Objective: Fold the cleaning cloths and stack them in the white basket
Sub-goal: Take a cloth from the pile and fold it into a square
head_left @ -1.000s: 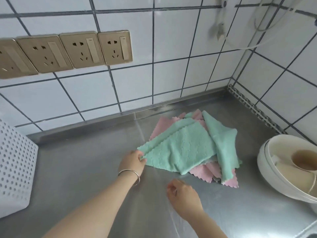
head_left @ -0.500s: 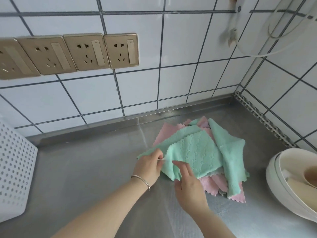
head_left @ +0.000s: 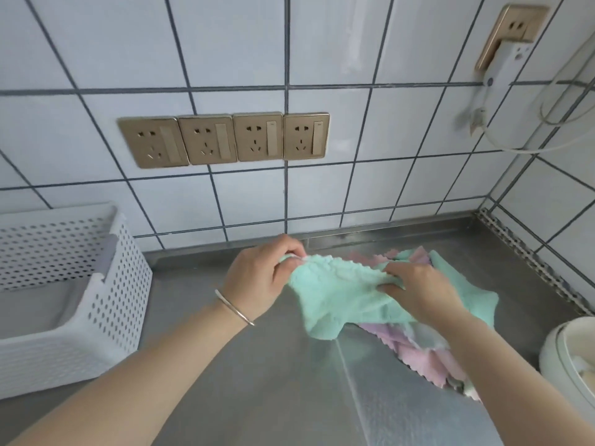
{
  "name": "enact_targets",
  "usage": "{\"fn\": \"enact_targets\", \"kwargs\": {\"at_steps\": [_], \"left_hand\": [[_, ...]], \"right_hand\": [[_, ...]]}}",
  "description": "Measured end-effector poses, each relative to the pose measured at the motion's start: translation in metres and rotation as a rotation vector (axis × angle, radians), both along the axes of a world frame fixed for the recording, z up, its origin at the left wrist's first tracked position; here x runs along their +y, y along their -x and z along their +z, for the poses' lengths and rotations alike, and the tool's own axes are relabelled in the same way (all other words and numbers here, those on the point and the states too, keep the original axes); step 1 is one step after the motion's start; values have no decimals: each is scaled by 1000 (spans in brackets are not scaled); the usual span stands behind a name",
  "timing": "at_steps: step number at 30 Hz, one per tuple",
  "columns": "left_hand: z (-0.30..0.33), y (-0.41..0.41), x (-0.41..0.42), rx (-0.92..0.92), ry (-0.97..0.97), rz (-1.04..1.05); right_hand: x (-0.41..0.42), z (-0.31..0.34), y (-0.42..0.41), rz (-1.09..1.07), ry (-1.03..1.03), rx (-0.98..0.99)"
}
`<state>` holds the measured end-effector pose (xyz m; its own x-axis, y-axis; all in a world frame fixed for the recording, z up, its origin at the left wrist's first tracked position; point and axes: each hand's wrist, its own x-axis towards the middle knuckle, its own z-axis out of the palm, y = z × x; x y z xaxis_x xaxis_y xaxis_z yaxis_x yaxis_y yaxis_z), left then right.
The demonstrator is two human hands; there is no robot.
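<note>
Basket [head_left: 106,320] apparently empty; green cloth [head_left: 341,294] in both hands.

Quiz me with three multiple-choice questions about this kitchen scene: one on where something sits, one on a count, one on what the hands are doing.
1. Where is the white basket?
A. left of the cloths
B. right of the cloths
C. on the wall

2. How many gold sockets form the row?
A. two
B. four
C. six

3. The green cloth is:
A. in the basket
B. gripped by both hands
C. untouched

Answers:
1 A, the white basket stands at the counter's left.
2 B, four sockets side by side.
3 B, left hand and right hand grip the green cloth.
</note>
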<state>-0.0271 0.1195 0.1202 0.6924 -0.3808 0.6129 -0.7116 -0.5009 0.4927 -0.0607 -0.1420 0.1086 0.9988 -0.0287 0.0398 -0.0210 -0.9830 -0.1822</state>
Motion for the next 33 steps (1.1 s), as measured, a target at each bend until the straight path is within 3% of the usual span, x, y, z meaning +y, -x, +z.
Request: {"fn": "enact_targets", "kwargs": {"at_steps": [11,15,19,22,26,33], "left_hand": [[40,9,180,8,-214,532],[54,16,215,19,-265,718],[42,42,235,-86,-177,662],[8,76,237,-110,-206,549],[-68,130,232,12,-388,383],[-165,194,224,257,-625,112]], "right_hand": [[123,33,-31,-18,-4,-166],[159,40,-32,-6,-93,-431],[178,35,-7,160,-174,-708],[175,13,21,242,-172,-728],[156,-42,65,318,-103,-551],[138,-132,132,329,39,126]]}}
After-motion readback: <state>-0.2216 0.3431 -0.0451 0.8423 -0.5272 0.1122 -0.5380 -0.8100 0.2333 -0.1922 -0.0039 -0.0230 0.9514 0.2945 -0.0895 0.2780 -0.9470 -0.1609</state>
